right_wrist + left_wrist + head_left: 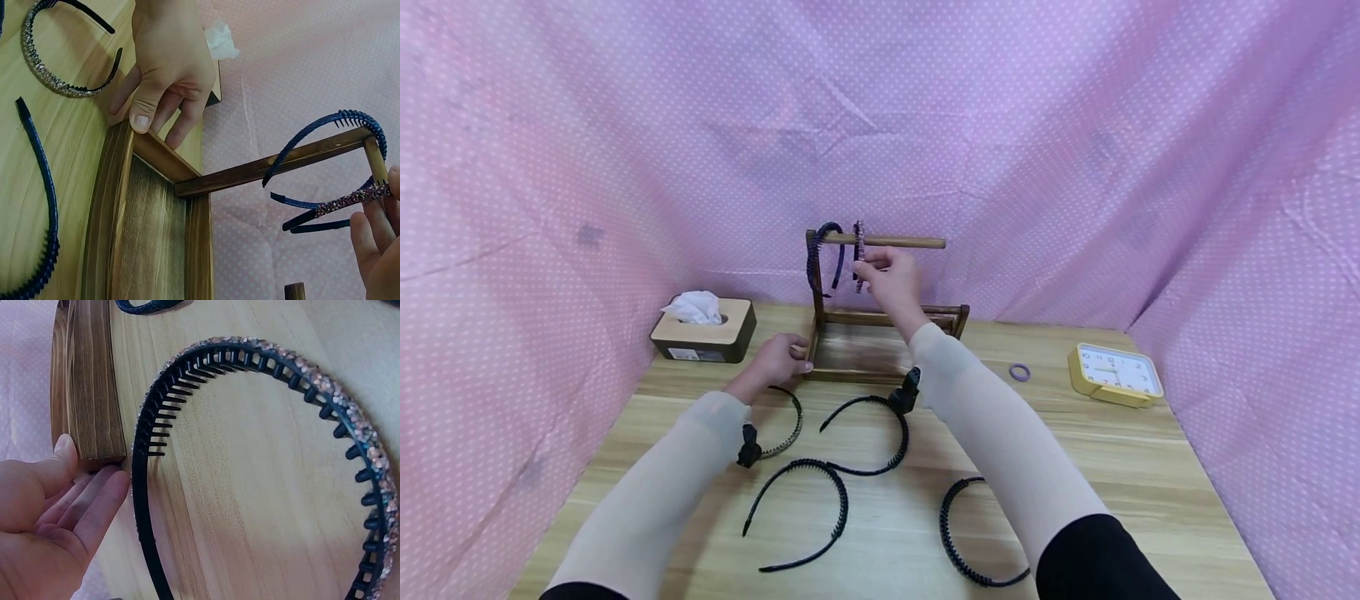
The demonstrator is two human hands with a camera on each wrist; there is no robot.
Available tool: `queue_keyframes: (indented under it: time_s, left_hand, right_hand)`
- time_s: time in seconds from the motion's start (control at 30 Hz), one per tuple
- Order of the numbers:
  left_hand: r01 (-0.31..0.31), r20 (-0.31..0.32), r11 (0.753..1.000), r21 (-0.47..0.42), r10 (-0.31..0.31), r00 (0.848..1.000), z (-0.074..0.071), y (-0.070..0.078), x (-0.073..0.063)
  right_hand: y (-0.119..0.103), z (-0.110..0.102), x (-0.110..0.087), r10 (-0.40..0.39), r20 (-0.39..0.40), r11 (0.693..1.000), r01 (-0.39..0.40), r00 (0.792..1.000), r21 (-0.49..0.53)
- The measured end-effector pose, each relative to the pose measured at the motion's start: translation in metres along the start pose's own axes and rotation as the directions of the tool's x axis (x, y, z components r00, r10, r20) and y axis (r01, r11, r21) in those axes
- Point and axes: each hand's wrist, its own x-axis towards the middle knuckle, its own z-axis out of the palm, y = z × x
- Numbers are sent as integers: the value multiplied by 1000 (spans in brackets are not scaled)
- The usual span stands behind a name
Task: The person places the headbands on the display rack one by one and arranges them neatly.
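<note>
A wooden rack (850, 376) with a tray base and a raised rod (917, 242) stands at the back of the table. My left hand (778, 358) grips the base's front left corner, thumb on the edge and fingers against the outer side. At the rod, my right hand (897, 283) pinches a glittery headband (353, 199), which hangs over the wood. Closer to the upright, a navy headband (812, 262) hangs on the same rod. Just below my left hand lies another glitter-covered headband (142, 506), with black inner teeth.
Several dark headbands lie in front of the rack, including one in the middle (842, 500) and one (946, 529) partly under my right arm. A tissue box (700, 335) sits at the left. To the right are a purple ring (1012, 373) and a yellow clock (1116, 372). Pink dotted cloth surrounds the table.
</note>
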Motion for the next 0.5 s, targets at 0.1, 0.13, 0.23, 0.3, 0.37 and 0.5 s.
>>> queue_keyframes:
  time_s: [0.1, 0.13, 0.23, 0.3, 0.37, 0.5]
  left_hand:
    - [-5, 3, 1000, 6, 5, 1000, 0, 0, 1]
    - [-6, 4, 1000, 8, 6, 1000, 0, 0, 1]
    - [-9, 7, 1000, 11, 9, 1000, -1, 0, 1]
    - [-9, 4, 1000, 17, 9, 1000, -1, 0, 1]
    - [-14, 0, 999, 36, 14, 1000, -2, 1, 1]
    - [-26, -8, 997, 73, 27, 1000, -2, 1, 0]
  right_hand:
    - [0, 4, 0, 21, 9, 1000, -22, 1000, 4]
    - [0, 5, 0, 30, 11, 1000, -30, 999, 4]
    - [-2, 9, 0, 47, 20, 999, -47, 999, -12]
    - [-3, 12, -1, 46, 20, 998, -45, 999, -34]
    - [-4, 14, -2, 43, 17, 997, -42, 999, -59]
    - [-3, 18, -2, 31, 7, 995, -30, 999, -94]
